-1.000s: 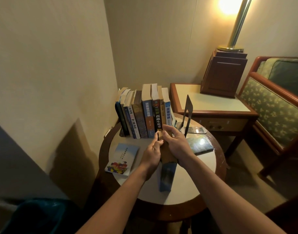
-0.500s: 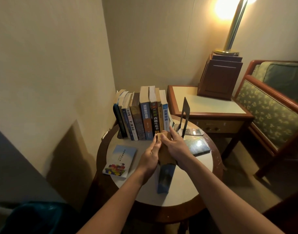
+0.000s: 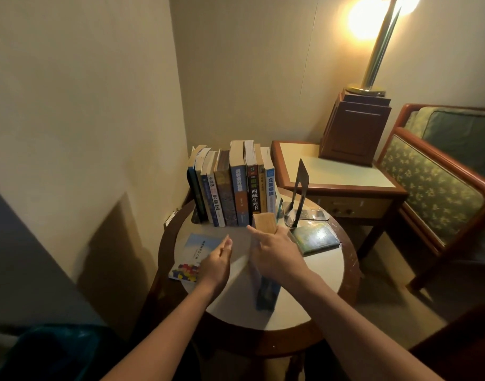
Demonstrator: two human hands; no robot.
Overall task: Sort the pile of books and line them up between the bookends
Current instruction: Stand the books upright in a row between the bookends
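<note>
Several books point(image 3: 237, 188) stand upright in a row at the back of the round table point(image 3: 326, 273). A dark metal bookend point(image 3: 299, 196) stands to the row's right, with a gap between them. My right hand point(image 3: 274, 251) grips a tall blue book point(image 3: 266, 291) held on edge, its tan page block point(image 3: 264, 221) pointing toward that gap. My left hand point(image 3: 215, 264) is off the book, fingers apart, over a light blue paperback point(image 3: 193, 257) lying flat. A dark green book point(image 3: 317, 237) lies flat by the bookend's base.
A square wooden side table point(image 3: 334, 174) with a dark wooden box point(image 3: 354, 130) and a lit lamp point(image 3: 373, 50) stands behind on the right. A green patterned armchair point(image 3: 439, 193) is at far right. A wall closes the left side. A dark bin point(image 3: 43, 353) sits low left.
My left hand has let go of the held book and moved left over the light blue paperback. My right hand keeps the book on edge near the row's right end.
</note>
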